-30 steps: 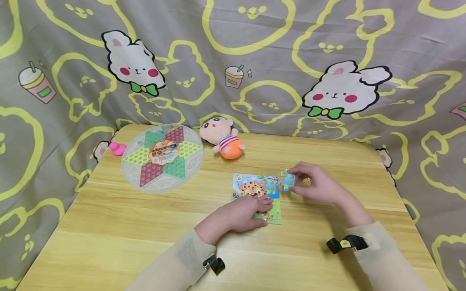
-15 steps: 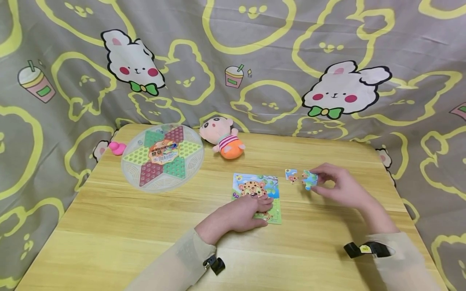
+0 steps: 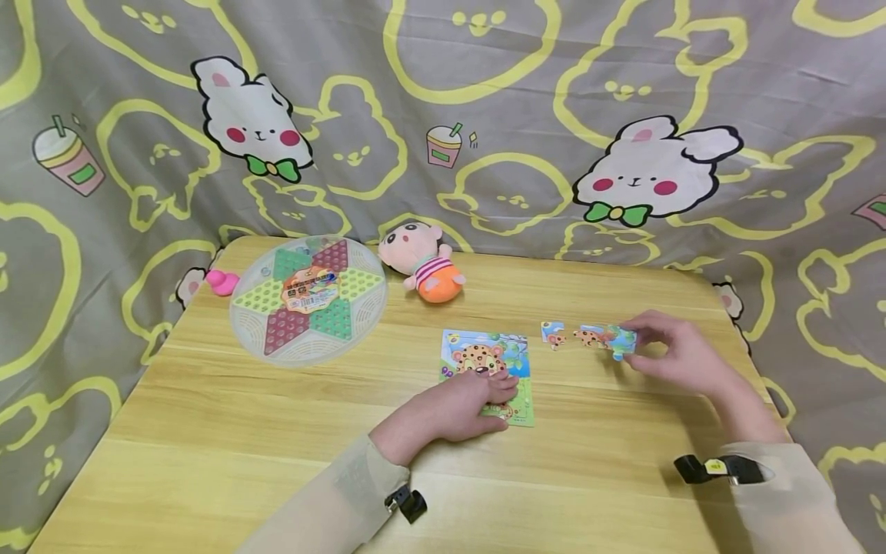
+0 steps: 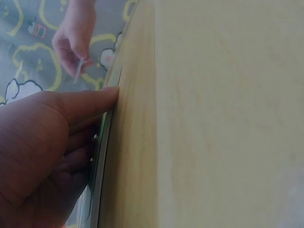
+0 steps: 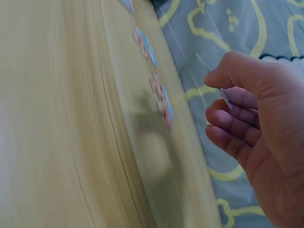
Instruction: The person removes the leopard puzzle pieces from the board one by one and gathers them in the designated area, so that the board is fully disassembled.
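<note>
My right hand [image 3: 674, 354] pinches a blue-and-green jigsaw piece [image 3: 622, 342] between thumb and fingers. In the right wrist view that piece [image 5: 225, 99] appears edge-on, raised over the table. Left of it lie a spotted puzzle piece [image 3: 588, 336] and a blue corner piece [image 3: 552, 334]. My left hand [image 3: 457, 402] rests on the leopard jigsaw puzzle [image 3: 521, 360], covering its lower left part. From the left wrist, the thumb of that hand [image 4: 38, 137] reaches along the puzzle's near edge, while its other fingers lie over the top.
A round Chinese checkers board [image 3: 244, 327] lies at the left, with a pink toy duck [image 3: 221, 282] beyond its edge. A plush doll [image 3: 429, 265] sits at the back of the wooden table [image 3: 291, 431]. Patterned cloth [image 3: 512, 69] hangs behind.
My right hand has moved right with the jigsaw piece, away from the puzzle, uncovering the two loose pieces. The left hand has stayed put.
</note>
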The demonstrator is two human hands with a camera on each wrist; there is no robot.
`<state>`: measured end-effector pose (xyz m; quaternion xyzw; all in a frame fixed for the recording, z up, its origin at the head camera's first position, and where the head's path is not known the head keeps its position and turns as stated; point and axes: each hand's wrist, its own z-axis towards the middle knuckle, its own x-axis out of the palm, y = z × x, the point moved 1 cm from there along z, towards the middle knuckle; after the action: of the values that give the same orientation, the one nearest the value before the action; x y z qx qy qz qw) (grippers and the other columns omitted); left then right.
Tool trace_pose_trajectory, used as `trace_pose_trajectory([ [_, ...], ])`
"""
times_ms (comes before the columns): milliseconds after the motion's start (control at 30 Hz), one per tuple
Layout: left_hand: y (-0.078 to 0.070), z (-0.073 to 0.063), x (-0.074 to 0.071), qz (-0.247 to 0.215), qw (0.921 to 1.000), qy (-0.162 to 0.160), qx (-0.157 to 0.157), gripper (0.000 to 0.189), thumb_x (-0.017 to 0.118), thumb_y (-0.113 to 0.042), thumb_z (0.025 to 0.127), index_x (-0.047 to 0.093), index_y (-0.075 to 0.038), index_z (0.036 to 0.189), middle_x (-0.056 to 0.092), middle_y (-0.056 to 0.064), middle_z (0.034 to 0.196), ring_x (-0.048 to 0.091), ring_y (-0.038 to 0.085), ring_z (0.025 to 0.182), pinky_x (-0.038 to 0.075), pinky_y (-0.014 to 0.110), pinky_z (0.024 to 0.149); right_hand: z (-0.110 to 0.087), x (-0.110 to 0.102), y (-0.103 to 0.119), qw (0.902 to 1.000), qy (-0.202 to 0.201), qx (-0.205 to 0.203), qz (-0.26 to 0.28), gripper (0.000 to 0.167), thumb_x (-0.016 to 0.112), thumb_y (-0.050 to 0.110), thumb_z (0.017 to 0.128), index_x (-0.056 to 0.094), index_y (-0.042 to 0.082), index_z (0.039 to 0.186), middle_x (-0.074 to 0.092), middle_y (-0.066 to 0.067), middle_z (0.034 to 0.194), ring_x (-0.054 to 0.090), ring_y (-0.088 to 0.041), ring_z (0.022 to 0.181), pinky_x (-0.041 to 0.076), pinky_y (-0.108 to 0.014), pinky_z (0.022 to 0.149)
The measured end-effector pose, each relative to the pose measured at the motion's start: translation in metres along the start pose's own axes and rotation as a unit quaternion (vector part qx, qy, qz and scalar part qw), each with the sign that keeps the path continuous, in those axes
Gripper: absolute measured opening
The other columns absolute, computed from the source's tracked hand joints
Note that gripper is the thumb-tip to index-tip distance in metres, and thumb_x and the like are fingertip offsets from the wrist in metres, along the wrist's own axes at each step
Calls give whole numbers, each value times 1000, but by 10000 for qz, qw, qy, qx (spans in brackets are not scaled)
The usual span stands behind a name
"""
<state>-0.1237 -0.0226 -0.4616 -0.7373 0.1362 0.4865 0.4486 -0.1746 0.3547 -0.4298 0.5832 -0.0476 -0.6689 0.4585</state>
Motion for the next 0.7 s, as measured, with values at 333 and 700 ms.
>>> trace_pose_trajectory([
  [333,0,0,0,4,10000,10,1,58,68,-34,105,53,-11,156,40,-1,166,28,16,156,20,34,127,-4,-8,-26,9993,-79,183,-315,48,93,-9,67,76,0,112,71,-6,100,64,-15,82,52,-12,79],
  [700,2,1,1,-3,10000,-11,7,58,68,-34,105,53,-11,156,40,-1,165,28,16,156,20,34,127,-10,-11,-45,9970,104,633,-435,44,91,-4,71,78,1,112,70,-5,100,63,-17,85,51,-11,78],
])
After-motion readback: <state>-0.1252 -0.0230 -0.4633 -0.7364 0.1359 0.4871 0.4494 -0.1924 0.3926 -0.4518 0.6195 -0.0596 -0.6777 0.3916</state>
